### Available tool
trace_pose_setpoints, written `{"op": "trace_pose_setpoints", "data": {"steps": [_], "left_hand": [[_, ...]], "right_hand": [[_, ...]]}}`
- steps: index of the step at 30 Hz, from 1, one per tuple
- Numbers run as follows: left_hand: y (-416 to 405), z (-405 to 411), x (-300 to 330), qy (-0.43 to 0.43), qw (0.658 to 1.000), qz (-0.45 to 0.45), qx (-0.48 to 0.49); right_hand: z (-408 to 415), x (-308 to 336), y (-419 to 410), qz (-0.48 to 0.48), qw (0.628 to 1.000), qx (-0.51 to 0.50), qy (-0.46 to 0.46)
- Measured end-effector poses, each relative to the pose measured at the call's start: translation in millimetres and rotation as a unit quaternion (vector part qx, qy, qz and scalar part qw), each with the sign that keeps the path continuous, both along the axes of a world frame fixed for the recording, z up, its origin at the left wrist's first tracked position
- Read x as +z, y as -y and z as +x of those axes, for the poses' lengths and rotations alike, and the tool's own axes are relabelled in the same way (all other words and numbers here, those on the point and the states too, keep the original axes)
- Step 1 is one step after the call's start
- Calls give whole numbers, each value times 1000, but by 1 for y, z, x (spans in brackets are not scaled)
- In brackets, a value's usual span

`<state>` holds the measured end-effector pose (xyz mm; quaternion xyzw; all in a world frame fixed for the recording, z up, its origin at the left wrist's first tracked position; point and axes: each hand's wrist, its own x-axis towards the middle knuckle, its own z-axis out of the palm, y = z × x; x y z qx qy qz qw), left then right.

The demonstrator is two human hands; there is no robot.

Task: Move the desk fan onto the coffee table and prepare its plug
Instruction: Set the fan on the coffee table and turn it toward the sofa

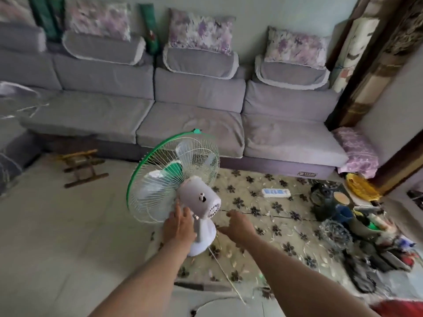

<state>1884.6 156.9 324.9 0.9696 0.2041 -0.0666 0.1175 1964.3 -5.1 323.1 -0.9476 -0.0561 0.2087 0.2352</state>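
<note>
Head view: white, green-rimmed desk fan (174,179)

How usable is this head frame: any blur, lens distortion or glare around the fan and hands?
Head view: soft, even light with no glare; wide-angle bending curves the sofa and doorway; the desk fan, left hand and right hand are reasonably sharp, while the right-hand clutter and frame corners smear with motion blur.

Coffee table (286,227) under a flower-patterned cloth, carrying the desk fan (180,186) at its left edge. A white power strip (276,192) lies farther back. Cluttered containers (343,216) occupy the right side.
</note>
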Motion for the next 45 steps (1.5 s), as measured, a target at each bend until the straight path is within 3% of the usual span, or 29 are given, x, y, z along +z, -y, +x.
{"op": "trace_pose_setpoints", "data": {"steps": [7, 19, 29, 35, 39, 45], "left_hand": [[50, -20, -8, -21, 996, -17, 89], [88, 32, -78, -39, 977, -87, 190], [90, 67, -168, -45, 973, -21, 224], [80, 84, -212, 20, 966, -20, 255], [76, 99, -233, 69, 958, -86, 266], [80, 117, -262, 190, 933, -91, 293]], "right_hand": [[9, -7, 16, -56, 987, 145, 33], [59, -64, 30, -49, 980, 193, -6], [95, -138, 8, -24, 970, 238, 33], [103, -170, -18, 49, 953, 285, 86], [100, -177, -36, 152, 942, 278, 110], [107, -192, -53, 219, 924, 269, 159]]}}
